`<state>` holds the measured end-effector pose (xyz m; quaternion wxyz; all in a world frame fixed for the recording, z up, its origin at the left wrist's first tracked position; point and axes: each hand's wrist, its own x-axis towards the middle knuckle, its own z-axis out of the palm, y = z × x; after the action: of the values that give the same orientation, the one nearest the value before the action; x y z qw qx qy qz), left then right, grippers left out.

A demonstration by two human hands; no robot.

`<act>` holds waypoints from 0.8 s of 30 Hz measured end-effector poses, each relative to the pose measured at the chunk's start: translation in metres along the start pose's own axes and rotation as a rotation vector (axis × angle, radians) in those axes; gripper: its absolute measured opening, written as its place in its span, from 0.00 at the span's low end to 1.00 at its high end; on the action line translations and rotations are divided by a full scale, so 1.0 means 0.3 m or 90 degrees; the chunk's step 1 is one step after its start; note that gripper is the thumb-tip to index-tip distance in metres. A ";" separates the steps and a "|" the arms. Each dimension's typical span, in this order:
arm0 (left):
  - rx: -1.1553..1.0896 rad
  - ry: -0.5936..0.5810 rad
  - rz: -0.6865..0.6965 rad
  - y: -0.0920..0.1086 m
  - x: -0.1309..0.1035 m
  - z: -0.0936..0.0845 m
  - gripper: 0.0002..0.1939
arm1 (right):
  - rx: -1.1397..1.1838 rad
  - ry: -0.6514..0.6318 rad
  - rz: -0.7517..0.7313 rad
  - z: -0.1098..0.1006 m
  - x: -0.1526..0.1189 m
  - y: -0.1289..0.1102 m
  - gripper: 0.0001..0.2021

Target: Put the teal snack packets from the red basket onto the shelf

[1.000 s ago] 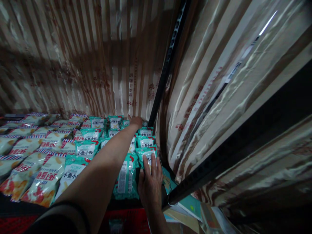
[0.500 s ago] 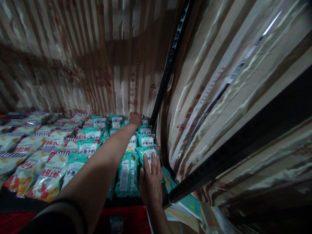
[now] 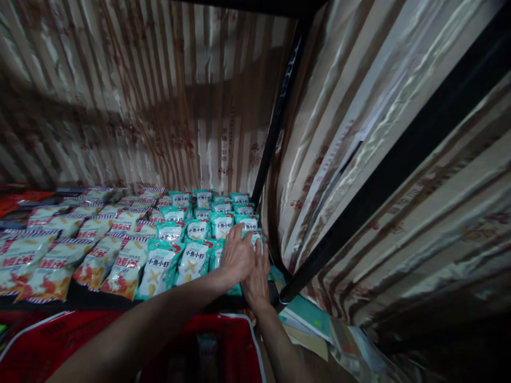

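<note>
Rows of teal snack bags [image 3: 157, 268] with white fronts stand at the right end of a dark shelf. My left hand [image 3: 238, 258] lies over the front right bags, its fingers stretched forward and touching them. Close against it on the right, my right hand [image 3: 256, 279] rests on the rightmost teal bags with its fingers extended. The two hands touch or overlap and partly cover the front bags. Neither hand visibly grips a bag. White-and-orange snack bags [image 3: 125, 266] fill the shelf to the left.
A red basket [image 3: 257, 348] with a white rim sits below the shelf edge, a dim packet inside. Black metal posts [image 3: 275, 122] and striped curtains [image 3: 159, 106] enclose the back and right. Papers and a teal folder [image 3: 309, 319] lie at lower right.
My left hand has drawn back from the rear row to the front right bags beside my right hand. The view has shifted, showing more of the red basket.
</note>
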<state>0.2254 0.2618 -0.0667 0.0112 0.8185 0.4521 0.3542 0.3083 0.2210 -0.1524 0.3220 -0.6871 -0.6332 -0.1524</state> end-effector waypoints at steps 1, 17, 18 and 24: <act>-0.010 -0.008 -0.024 0.005 -0.035 0.000 0.19 | 0.008 0.001 0.000 0.005 0.003 0.000 0.27; -0.179 -0.153 -0.078 0.012 -0.091 0.016 0.26 | 0.228 0.055 0.111 0.003 0.046 0.025 0.29; -0.179 -0.161 -0.098 0.014 -0.089 0.010 0.26 | 0.256 0.052 0.150 0.000 0.060 0.028 0.30; -0.173 -0.209 -0.027 0.007 -0.064 0.016 0.19 | 0.324 0.018 0.268 -0.014 0.146 0.037 0.35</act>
<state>0.2234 0.2478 -0.0805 0.2020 0.8465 0.4095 0.2736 0.3264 0.2523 -0.1250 0.5167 -0.6980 -0.4907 0.0707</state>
